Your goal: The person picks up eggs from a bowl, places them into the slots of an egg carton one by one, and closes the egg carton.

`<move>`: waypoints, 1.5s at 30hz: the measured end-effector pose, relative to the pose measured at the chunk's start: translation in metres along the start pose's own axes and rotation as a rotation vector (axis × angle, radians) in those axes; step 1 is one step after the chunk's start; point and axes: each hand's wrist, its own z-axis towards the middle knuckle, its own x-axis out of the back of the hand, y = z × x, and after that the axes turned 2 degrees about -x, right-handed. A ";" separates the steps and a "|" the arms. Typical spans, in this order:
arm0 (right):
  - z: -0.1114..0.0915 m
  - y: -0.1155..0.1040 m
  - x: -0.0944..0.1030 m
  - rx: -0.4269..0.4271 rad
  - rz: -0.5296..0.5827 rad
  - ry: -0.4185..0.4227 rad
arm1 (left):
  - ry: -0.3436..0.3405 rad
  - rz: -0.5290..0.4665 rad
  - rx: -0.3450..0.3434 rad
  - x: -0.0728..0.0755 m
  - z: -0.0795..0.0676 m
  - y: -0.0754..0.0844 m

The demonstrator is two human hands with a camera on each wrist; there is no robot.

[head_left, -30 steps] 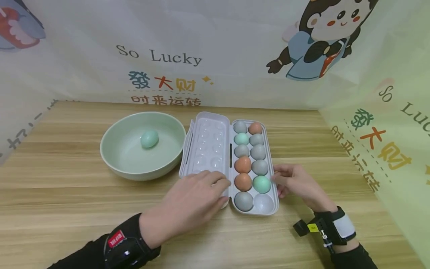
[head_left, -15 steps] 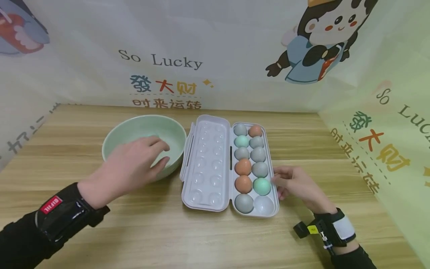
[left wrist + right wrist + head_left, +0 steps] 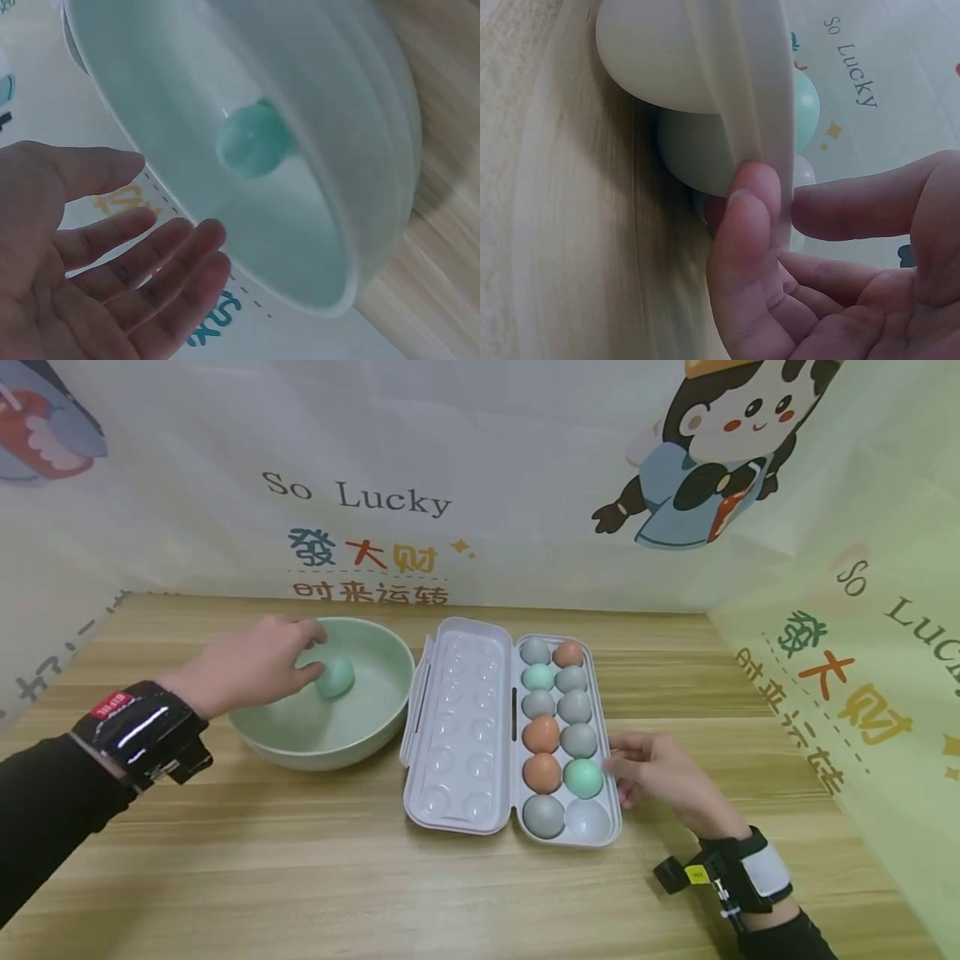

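My left hand [image 3: 251,667] reaches over the left rim of a pale green bowl [image 3: 367,718], its fingers spread. A single turquoise egg [image 3: 337,678] lies in the bowl, close to the thumb in the head view. The left wrist view shows a gap between the fingers [image 3: 174,261] and that egg. At the right, my right hand [image 3: 663,777] pinches the edge of an open egg carton [image 3: 459,735] between thumb and fingers. Grey, brown and green eggs fill its cups, except an empty front right cup [image 3: 588,821].
The carton's lid lies folded open toward the bowl, close beside it. Everything stands on a wooden tabletop [image 3: 480,902]. A printed white sheet [image 3: 510,485] rises behind the table and along both sides.
My left hand has moved left, from the carton lid across to the bowl and the egg inside it. The right hand has stayed at the carton's edge.
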 end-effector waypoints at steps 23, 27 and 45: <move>0.001 0.000 -0.001 -0.006 -0.010 0.007 | -0.349 -0.024 0.065 -0.009 0.064 -0.017; 0.001 0.000 -0.001 -0.003 -0.010 0.006 | -0.379 -0.042 0.099 -0.011 0.068 -0.016; 0.000 0.000 -0.001 0.008 -0.004 0.007 | -0.578 -0.215 0.222 -0.018 0.076 -0.016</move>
